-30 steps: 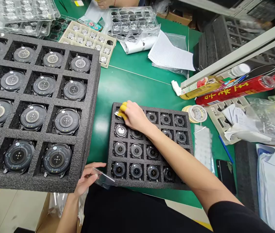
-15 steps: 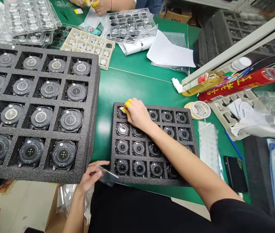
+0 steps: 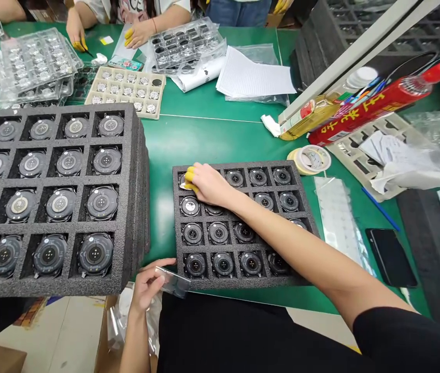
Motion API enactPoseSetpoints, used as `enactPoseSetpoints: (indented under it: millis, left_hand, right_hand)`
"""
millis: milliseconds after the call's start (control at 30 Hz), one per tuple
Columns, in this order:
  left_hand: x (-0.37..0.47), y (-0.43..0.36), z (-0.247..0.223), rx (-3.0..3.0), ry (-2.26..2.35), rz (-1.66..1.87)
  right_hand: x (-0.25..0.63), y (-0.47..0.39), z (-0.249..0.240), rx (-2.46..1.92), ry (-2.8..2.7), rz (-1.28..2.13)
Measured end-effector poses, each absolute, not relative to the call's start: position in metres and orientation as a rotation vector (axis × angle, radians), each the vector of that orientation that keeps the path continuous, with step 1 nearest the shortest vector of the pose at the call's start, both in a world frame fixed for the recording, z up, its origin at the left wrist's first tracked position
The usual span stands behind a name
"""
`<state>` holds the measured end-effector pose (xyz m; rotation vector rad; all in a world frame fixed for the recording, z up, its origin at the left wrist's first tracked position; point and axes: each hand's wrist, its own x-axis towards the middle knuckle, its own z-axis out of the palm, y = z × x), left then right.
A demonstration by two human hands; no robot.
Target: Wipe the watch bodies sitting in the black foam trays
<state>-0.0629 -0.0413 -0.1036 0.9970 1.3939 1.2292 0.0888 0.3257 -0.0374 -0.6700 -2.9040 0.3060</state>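
Observation:
My right hand [image 3: 210, 185], with yellow finger cots on its fingertips, is closed on a small white wipe [image 3: 184, 185]. It presses the wipe to the watch case in the top-left pocket of a black foam tray [image 3: 239, 288]; the fingers partly hide that case. Several round black watch cases, such as this one [image 3: 192, 234], lie back side up in the tray's pockets. One below the hand has a bright white centre [image 3: 189, 206]. My left hand [image 3: 147, 285], at the tray's lower-left corner, grips a flat clear plastic case [image 3: 173, 282] between thumb and fingers.
Stacked foam trays [image 3: 136, 207] of watch cases stand at left. Behind are a beige tray [image 3: 124, 93], clear trays [image 3: 43, 59], papers [image 3: 254, 75] and a co-worker's hands [image 3: 138, 33]. Tape rolls [image 3: 313, 158], a red can [image 3: 379, 106] and a phone [image 3: 393, 257] lie at right.
The camera view has tilted and shifted, showing more of the people opposite. My right hand stays at the same top-left watch case, and my left still holds the clear case.

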Motion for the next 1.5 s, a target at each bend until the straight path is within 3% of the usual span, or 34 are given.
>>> enactPoseSetpoints:
  millis: [467,767,1500]
  left_hand:
    - [-0.064,-0.039,-0.1,0.981,1.429,1.223]
    - [-0.06,-0.041,-0.102,0.945,1.483,1.279]
    - [-0.068,-0.042,-0.101,0.908,1.643,1.198]
  right_hand:
    - [0.079,0.334,-0.035,-0.656,-2.838,0.397]
    - [0.157,0.358,-0.034,-0.735,-2.735,0.498]
    - [0.139,0.345,-0.034,-0.759,-2.845,0.381]
